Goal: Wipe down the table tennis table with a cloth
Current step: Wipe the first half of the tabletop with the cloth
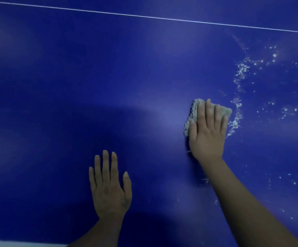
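Observation:
A blue table tennis table [73,77] fills the view. My right hand [207,132] lies flat with straight fingers on a folded grey cloth [191,113], pressing it onto the table right of centre. Most of the cloth is hidden under the palm; its left edge and far right corner show. My left hand [110,188] rests flat on the bare table surface nearer to me, fingers straight and slightly spread, holding nothing.
White specks and smears of powdery dirt [240,72] curve down the table just right of the cloth and scatter toward the right edge. A thin white line [144,16] crosses the table at the far side. A white strip [20,244] shows at the near edge.

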Demonstrator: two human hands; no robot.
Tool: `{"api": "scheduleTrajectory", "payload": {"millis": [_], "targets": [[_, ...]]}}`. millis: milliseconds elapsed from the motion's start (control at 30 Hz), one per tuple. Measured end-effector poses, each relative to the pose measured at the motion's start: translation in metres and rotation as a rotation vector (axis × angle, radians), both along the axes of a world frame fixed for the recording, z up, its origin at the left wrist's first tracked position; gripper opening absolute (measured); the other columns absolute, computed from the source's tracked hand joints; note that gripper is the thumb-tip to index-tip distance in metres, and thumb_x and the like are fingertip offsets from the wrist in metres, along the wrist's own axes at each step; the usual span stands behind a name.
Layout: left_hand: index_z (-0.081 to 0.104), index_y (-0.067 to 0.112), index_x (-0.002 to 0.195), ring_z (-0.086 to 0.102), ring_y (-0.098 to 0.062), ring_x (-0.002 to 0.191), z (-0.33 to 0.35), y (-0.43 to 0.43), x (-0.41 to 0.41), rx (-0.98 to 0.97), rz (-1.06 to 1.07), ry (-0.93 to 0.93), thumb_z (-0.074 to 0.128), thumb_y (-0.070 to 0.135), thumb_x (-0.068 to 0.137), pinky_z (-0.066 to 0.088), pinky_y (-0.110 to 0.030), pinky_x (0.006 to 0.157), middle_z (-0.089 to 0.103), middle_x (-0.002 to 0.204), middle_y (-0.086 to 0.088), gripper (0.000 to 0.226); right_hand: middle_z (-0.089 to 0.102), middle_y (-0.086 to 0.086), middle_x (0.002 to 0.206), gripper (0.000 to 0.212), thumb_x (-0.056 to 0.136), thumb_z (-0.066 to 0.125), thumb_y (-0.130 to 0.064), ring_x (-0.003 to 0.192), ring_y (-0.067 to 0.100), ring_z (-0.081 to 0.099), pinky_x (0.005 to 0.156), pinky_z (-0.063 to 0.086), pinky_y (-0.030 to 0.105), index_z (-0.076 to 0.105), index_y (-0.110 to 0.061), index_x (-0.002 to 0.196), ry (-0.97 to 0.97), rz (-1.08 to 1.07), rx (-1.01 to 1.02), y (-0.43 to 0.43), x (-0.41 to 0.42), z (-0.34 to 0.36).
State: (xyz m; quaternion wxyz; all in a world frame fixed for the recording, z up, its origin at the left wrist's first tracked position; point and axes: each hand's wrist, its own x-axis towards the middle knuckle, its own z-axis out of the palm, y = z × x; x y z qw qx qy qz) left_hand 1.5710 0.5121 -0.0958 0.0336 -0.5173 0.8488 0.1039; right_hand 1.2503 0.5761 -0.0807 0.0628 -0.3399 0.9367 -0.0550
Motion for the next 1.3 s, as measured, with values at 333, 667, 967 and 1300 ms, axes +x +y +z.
{"api": "scheduleTrajectory", "payload": {"millis": [333, 667, 967, 1300], "targets": [[0.019, 0.015, 0.174, 0.006, -0.03, 0.169, -0.001, 0.001, -0.001, 0.006, 0.01, 0.016, 0.03, 0.045, 0.109, 0.001, -0.052, 0.137, 0.006, 0.183, -0.005, 0.072, 0.017, 0.0, 0.179, 0.066, 0.111, 0.042, -0.038, 0.167, 0.026, 0.01, 0.132, 0.014, 0.06, 0.022, -0.023, 0.172, 0.02, 0.397, -0.04, 0.011, 0.012, -0.007], [0.011, 0.017, 0.175, 0.003, -0.029, 0.169, -0.003, 0.002, 0.0, -0.02, -0.006, 0.004, 0.027, 0.045, 0.11, 0.004, -0.054, 0.136, 0.001, 0.184, -0.003, 0.072, 0.014, 0.001, 0.18, 0.065, 0.113, 0.039, -0.039, 0.167, 0.028, 0.011, 0.131, 0.017, 0.061, 0.02, -0.022, 0.172, -0.005, 0.613, -0.057, 0.031, 0.062, -0.009], [0.009, 0.017, 0.175, -0.003, -0.025, 0.17, 0.002, 0.003, -0.002, -0.005, -0.006, 0.052, 0.024, 0.04, 0.112, 0.004, -0.054, 0.137, -0.004, 0.184, 0.0, 0.068, 0.008, 0.005, 0.181, 0.065, 0.113, 0.028, -0.041, 0.167, 0.031, 0.004, 0.133, 0.006, 0.061, 0.013, -0.022, 0.173, -0.007, 0.195, -0.043, 0.009, 0.111, -0.004], [0.028, 0.012, 0.171, 0.007, -0.023, 0.169, 0.002, 0.005, 0.045, 0.038, -0.157, 0.21, 0.032, 0.033, 0.115, 0.016, -0.054, 0.136, 0.016, 0.182, -0.005, 0.059, 0.01, 0.001, 0.181, 0.064, 0.113, 0.024, -0.042, 0.167, 0.026, 0.004, 0.134, 0.003, 0.056, 0.014, -0.022, 0.173, -0.017, -0.044, 0.039, 0.071, 0.104, 0.008]]}}
